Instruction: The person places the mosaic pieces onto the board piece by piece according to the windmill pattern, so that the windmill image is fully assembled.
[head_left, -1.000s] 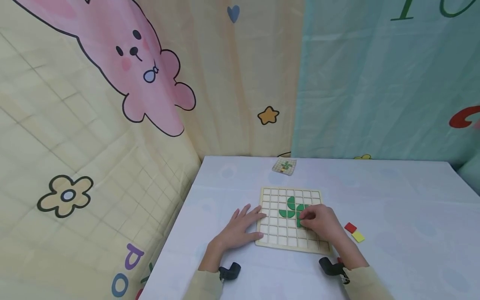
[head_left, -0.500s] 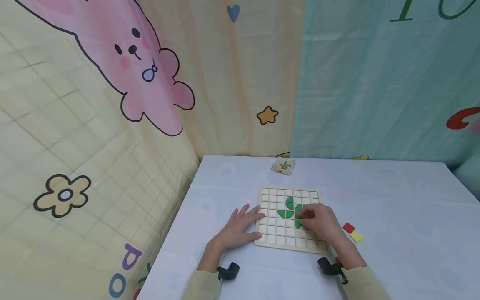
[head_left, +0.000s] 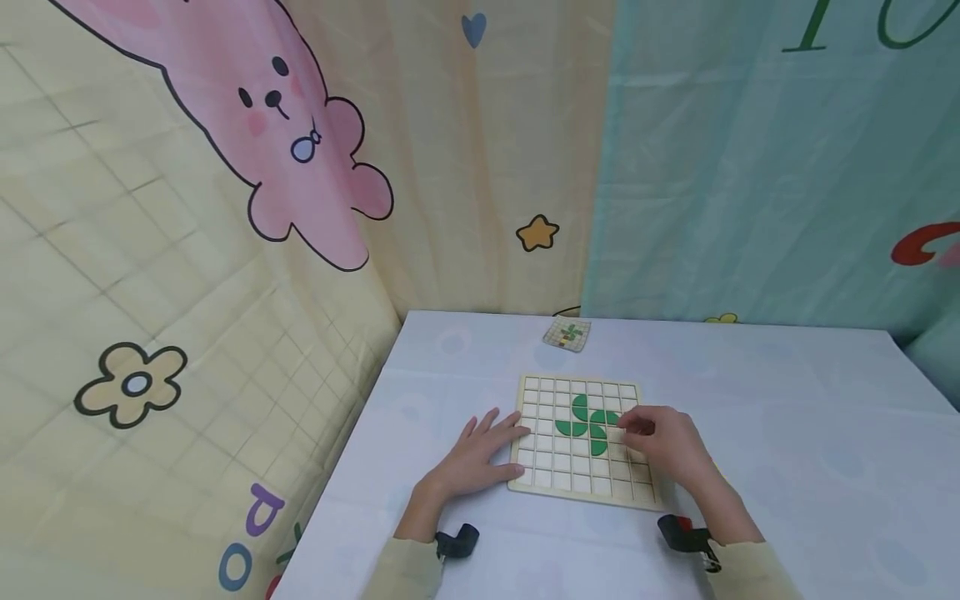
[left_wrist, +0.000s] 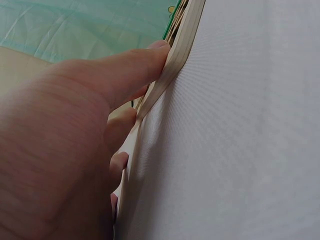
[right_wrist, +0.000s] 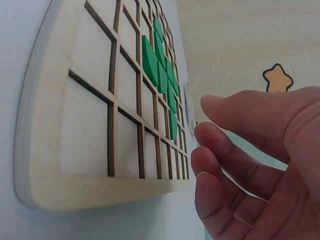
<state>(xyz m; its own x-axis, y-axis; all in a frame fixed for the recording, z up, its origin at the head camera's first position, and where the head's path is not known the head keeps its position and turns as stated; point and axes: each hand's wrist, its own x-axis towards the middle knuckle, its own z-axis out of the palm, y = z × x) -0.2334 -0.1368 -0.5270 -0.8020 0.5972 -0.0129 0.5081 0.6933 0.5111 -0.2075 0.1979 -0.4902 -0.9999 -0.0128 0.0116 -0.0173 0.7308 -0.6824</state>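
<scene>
On the left wall: a pale cloth hangs, with a printed flower (head_left: 135,385) and a pink animal (head_left: 300,125).
Left hand (head_left: 480,454): lies at the left edge of the board, palm side down. Its fingers are spread, with the thumb well apart from the others; the fingertips touch the board's edge.
Left wrist: a black device (head_left: 457,542) sits beside a beige sleeve (head_left: 405,571).
Card (head_left: 567,333): small, flat on the table (head_left: 810,433), behind the board; it shows a green pinwheel picture.
Board (head_left: 558,481): wooden, divided into square cells, flat on the table between the two hands.
Green pieces (head_left: 580,407): they are set in cells around the board's middle and make a pinwheel with four rounded blades.
Right hand (head_left: 667,437): is above the right part of the board, just beside the pinwheel. Its fingers are bent and close together; a narrow gap shows between thumb and forefinger, and the fingertips look apart from the board.
Right wrist: it has another black device; a small red thing (head_left: 684,522) shows there, partly hidden.
Right side: a blue-green curtain (head_left: 750,167) hangs behind the table.
</scene>
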